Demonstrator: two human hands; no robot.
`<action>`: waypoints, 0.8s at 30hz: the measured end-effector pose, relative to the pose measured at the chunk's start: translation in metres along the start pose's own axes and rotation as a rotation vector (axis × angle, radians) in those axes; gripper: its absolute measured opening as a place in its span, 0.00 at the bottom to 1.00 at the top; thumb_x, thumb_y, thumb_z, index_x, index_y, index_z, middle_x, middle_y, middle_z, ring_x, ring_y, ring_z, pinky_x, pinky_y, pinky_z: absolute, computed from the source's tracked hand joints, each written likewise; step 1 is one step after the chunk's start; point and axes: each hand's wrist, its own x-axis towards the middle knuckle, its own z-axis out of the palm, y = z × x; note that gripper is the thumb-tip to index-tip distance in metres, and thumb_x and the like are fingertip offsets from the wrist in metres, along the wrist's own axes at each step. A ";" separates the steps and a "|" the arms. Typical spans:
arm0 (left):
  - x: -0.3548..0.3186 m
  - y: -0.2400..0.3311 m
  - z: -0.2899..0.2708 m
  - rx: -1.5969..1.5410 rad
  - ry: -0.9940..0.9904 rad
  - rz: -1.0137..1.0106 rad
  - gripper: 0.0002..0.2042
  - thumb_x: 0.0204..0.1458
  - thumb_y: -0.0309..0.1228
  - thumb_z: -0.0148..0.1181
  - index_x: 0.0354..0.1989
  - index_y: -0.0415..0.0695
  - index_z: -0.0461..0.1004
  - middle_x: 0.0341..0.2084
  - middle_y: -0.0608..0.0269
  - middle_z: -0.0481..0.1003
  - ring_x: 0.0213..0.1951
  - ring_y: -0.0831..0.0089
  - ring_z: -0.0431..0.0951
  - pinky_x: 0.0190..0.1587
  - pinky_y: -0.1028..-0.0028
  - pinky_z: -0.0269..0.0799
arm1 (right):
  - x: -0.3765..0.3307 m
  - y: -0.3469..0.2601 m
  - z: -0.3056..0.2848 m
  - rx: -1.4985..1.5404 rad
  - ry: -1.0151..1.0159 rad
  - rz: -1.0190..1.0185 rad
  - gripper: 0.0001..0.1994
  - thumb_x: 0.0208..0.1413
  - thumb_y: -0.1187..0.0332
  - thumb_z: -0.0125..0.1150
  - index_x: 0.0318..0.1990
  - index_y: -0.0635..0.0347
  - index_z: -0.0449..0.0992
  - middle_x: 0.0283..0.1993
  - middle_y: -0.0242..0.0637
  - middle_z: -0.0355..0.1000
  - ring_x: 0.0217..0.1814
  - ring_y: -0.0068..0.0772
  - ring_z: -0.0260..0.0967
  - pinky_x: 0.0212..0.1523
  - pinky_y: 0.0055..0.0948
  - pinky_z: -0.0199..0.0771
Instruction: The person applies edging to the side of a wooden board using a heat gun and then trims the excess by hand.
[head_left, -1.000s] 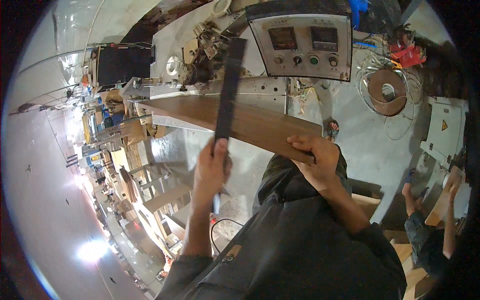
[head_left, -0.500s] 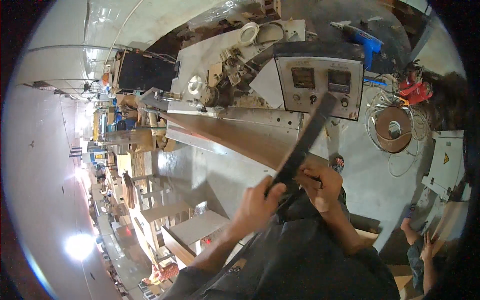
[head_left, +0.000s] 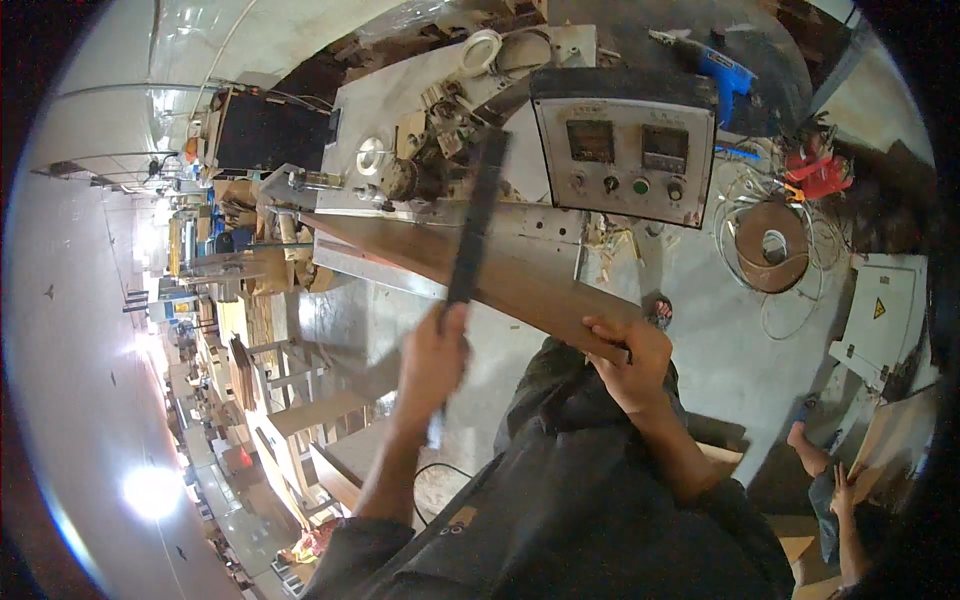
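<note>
My left hand (head_left: 435,365) is closed round the lower part of a long, flat, dark file (head_left: 477,215), which is raised nearly upright and slightly blurred. Behind it, a long brown wooden board (head_left: 545,290) slants from the machine table down toward my body. My right hand (head_left: 635,365) grips the near end of that board, with fingers on top and along its edge. Past the board stands a white machine table (head_left: 375,110) with a dusty metal mechanism (head_left: 415,178) on it.
A control box (head_left: 625,115) with two displays and several knobs stands beyond the board. To the right lie a brown band roll (head_left: 755,245), loose white cable, a blue gun-shaped tool (head_left: 735,85) and a grey electrical cabinet (head_left: 885,310). Another person's hand (head_left: 845,495) shows at lower right.
The file has swung up and left, away from my right hand, carried by my left hand. My right hand now holds the board's end. The view has shifted slightly.
</note>
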 end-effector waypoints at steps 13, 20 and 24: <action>-0.004 0.008 0.012 0.033 0.043 -0.020 0.18 0.74 0.47 0.54 0.44 0.42 0.75 0.18 0.55 0.75 0.18 0.63 0.76 0.23 0.58 0.69 | 0.006 0.005 -0.003 0.006 -0.012 -0.010 0.14 0.48 0.70 0.82 0.39 0.55 0.81 0.45 0.37 0.88 0.40 0.42 0.86 0.38 0.37 0.84; 0.015 -0.002 -0.018 -0.107 -0.003 0.018 0.24 0.75 0.57 0.49 0.39 0.46 0.70 0.19 0.71 0.68 0.18 0.80 0.67 0.21 0.73 0.64 | 0.009 0.005 -0.004 0.020 -0.034 -0.011 0.16 0.47 0.70 0.83 0.41 0.55 0.81 0.46 0.36 0.88 0.41 0.42 0.86 0.41 0.37 0.85; -0.054 0.013 0.052 0.184 -0.046 0.448 0.16 0.70 0.43 0.60 0.51 0.41 0.76 0.28 0.33 0.79 0.34 0.32 0.81 0.34 0.43 0.73 | 0.007 0.006 -0.009 0.022 -0.059 -0.038 0.16 0.45 0.76 0.82 0.39 0.59 0.79 0.43 0.42 0.87 0.41 0.44 0.86 0.44 0.35 0.85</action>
